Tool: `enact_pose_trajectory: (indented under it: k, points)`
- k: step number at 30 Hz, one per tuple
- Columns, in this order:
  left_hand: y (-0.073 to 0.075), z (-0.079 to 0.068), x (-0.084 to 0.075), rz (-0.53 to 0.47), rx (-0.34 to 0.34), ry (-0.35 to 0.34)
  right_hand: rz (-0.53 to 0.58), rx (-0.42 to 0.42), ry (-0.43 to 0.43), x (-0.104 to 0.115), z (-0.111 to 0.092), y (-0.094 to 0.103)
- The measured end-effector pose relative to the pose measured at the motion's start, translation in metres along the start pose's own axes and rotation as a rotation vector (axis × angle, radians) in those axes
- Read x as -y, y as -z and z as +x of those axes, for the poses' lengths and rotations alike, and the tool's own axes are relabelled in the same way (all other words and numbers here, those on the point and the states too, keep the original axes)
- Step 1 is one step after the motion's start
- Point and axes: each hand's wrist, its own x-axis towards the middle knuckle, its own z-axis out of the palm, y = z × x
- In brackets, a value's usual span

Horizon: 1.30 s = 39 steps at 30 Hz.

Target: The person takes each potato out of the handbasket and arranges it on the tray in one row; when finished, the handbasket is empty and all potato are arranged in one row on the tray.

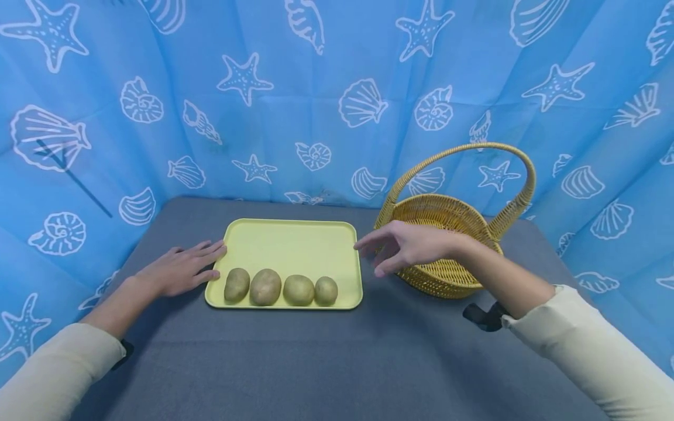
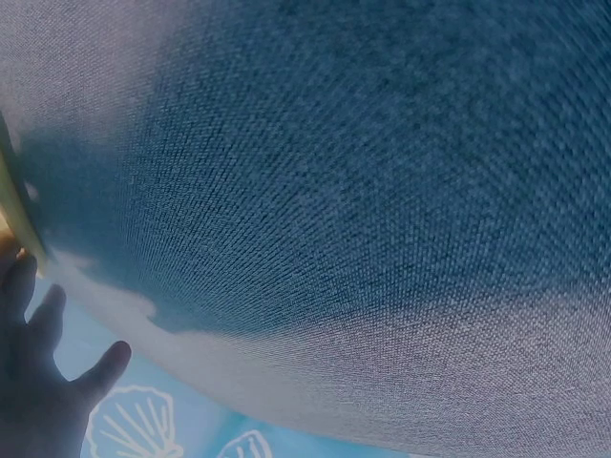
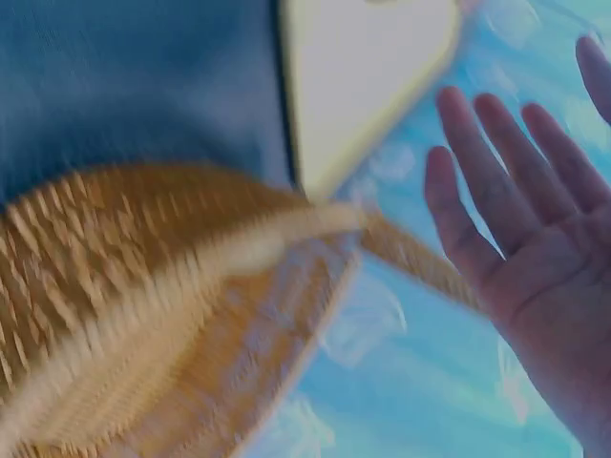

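Several potatoes lie in a row along the near side of a pale yellow tray in the head view. At the tray's left edge, my left hand rests with fingers spread and fingertips touching the rim. My right hand hovers between the tray's right edge and a wicker basket, its fingers loosely extended and nothing in its grasp. In the right wrist view the palm of that hand shows, apart from the basket.
The tall arched handle of the basket rises toward the back right. A grey cloth-covered table lies under everything. Behind it hangs a blue curtain with white shells and starfish.
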Motion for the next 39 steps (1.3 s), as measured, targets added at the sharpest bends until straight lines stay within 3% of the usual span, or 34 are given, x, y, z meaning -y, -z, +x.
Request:
enact_pose_trajectory:
  k: [8, 15, 20, 26, 39]
  points:
    - [-0.001, -0.002, 0.001, 0.006, 0.0, 0.001, -0.004, 0.002, -0.14, -0.012, -0.04, 0.048]
    - [0.0, -0.001, 0.0, 0.018, 0.007, -0.008, 0.003, -0.069, -0.198, -0.033, -0.056, 0.071]
    - [0.002, -0.002, -0.001, 0.039, 0.011, -0.01, 0.003, -0.096, -0.249, -0.055, -0.047, 0.073]
    - [0.003, -0.001, 0.0, 0.078, -0.01, -0.033, 0.124, -0.061, -0.304, -0.076, -0.028, 0.062]
    - [0.005, 0.003, 0.002, 0.113, -0.02, -0.059, 0.248, 0.042, -0.422, -0.085, -0.005, 0.06]
